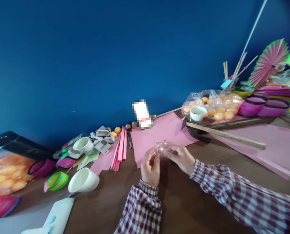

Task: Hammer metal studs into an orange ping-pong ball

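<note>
My left hand (150, 165) and my right hand (180, 157) meet over the near edge of a pink paper sheet (159, 135) on the brown table (184, 201). Both hands are closed in a pinch around one small shiny, silvery piece (160, 149) held between the fingertips. A few more small shiny pieces (162, 142) lie on the pink sheet just beyond my fingers. Both sleeves are red and white checked.
A hammer (223, 135) lies to the right, beside a white cup (198, 114) and a bag of orange balls (215, 105). Left are a tipped white cup (83, 180), folded pink papers (119, 150), grey cutouts (102, 139) and another bag of balls (5, 175). Paper fans (269, 61) stand far right.
</note>
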Motion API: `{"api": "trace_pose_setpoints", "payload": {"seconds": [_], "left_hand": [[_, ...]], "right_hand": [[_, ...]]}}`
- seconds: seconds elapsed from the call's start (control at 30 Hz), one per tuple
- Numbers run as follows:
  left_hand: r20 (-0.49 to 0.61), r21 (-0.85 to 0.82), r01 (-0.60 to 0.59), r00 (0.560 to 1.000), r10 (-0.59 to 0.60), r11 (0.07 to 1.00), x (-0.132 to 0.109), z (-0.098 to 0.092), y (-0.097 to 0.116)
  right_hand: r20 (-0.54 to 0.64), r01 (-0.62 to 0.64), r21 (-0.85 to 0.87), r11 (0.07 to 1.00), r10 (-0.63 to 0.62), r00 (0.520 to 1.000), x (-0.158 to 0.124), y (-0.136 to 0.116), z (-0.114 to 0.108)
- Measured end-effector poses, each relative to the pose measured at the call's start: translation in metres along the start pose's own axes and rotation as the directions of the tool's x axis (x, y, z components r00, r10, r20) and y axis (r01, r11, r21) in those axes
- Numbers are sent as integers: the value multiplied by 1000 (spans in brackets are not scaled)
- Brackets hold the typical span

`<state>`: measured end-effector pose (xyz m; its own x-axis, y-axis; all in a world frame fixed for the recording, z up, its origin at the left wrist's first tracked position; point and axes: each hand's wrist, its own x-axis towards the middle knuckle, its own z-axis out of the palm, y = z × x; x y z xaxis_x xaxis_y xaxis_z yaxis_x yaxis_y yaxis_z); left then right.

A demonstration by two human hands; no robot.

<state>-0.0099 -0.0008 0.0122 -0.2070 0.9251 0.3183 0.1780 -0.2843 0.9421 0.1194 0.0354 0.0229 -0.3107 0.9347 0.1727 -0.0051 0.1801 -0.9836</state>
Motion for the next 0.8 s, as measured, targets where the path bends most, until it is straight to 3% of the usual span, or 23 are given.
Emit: {"api": "trace_pose_setpoints", "payload": {"seconds": [0.8], "left_hand": [[45, 4, 29, 999, -29, 1000, 0, -1, 1]], "right_hand": [[19, 12, -35, 999, -11, 1000, -1, 0, -1]]}}
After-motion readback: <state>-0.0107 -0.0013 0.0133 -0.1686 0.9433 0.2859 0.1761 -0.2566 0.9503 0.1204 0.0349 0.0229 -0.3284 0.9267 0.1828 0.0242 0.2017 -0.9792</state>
